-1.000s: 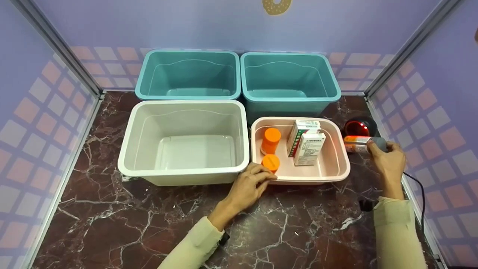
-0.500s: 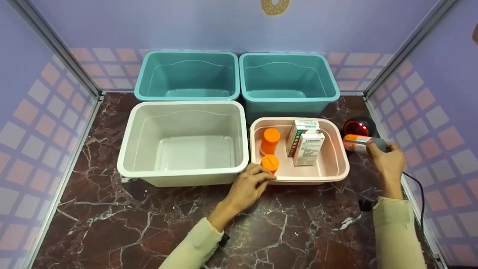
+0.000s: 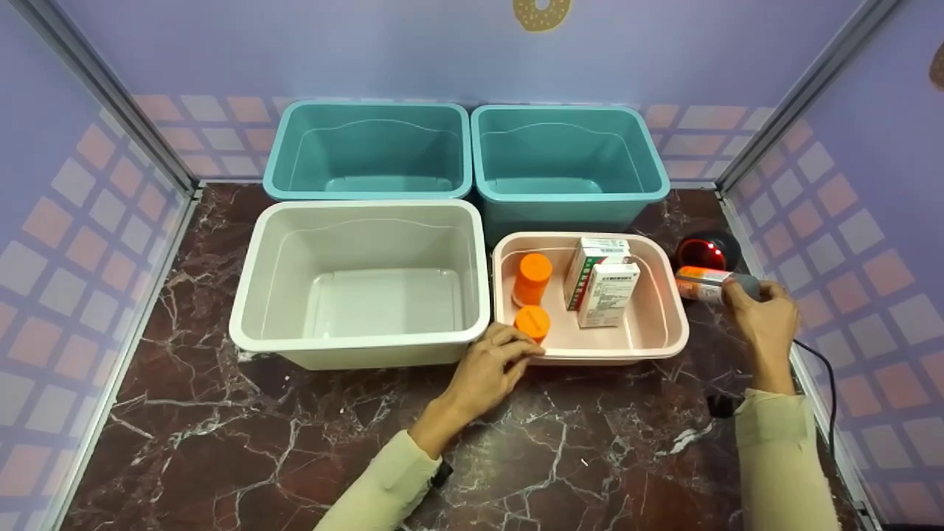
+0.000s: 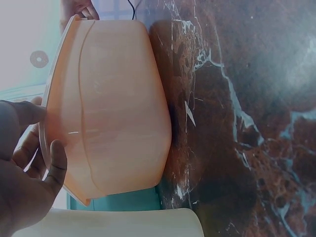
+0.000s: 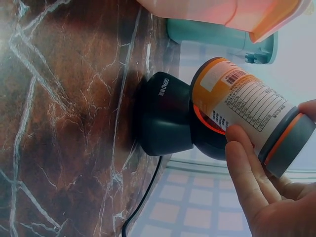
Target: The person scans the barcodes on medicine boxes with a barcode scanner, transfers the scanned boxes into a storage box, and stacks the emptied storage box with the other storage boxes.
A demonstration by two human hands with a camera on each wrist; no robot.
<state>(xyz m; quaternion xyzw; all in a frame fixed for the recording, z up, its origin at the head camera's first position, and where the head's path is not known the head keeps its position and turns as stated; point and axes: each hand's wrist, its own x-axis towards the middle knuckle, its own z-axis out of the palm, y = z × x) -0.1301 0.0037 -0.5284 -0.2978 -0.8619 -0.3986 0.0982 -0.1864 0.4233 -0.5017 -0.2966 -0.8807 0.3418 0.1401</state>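
My right hand [image 3: 765,317] holds a bottle [image 3: 709,285] by its grey-cap end. The bottle lies tilted on its side in the air, its base toward the pink bin. In the right wrist view its orange and white label shows a printed table and a barcode [image 5: 236,77]. Just behind it stands a black scanner [image 5: 165,116] with a glowing red ring. My left hand [image 3: 487,372] grips the front left rim of the pink bin [image 3: 667,341], thumb and fingers on either side. Inside the bin stand two orange-capped bottles [image 3: 533,276] and two medicine boxes [image 3: 609,295].
A white bin [image 3: 361,341] stands left of the pink one. Two teal bins [image 3: 369,193] are lined up behind, against the wall. The scanner's black cable [image 3: 832,391] runs along the right wall. Dark marbled tabletop [image 3: 295,457] extends in front.
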